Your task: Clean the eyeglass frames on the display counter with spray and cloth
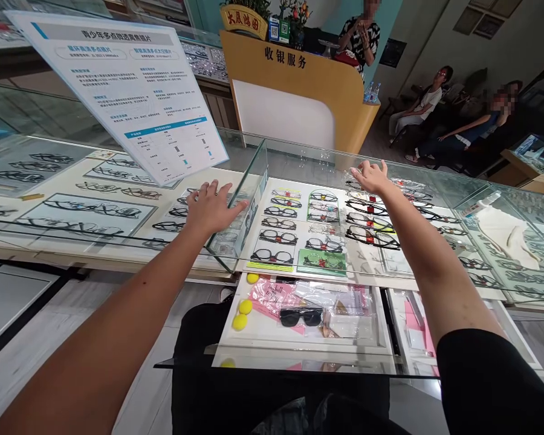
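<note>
My left hand (214, 208) is spread on or just over the glass top of a display case, beside an upright glass divider (249, 199); it holds nothing. Farther right, my right hand (370, 176) reaches to the far side of the glass, fingers bent and apart, with nothing visible in them. Whether its fingertips touch the glass, I cannot tell. Under the glass between my arms lie rows of eyeglasses (278, 237), some with red tags. A pulled-out drawer (272, 345) below contains dark sunglasses (301, 316), yellow round pieces (240, 321) and clear plastic packets.
A printed sign (131, 96) stands at the upper left. Toward the right, a white cloth (508, 232) and a small bottle rest on the glass. A second drawer (414, 320) sits partly out. Beyond stands a wooden counter (294, 90) with a person behind it; others sit at right.
</note>
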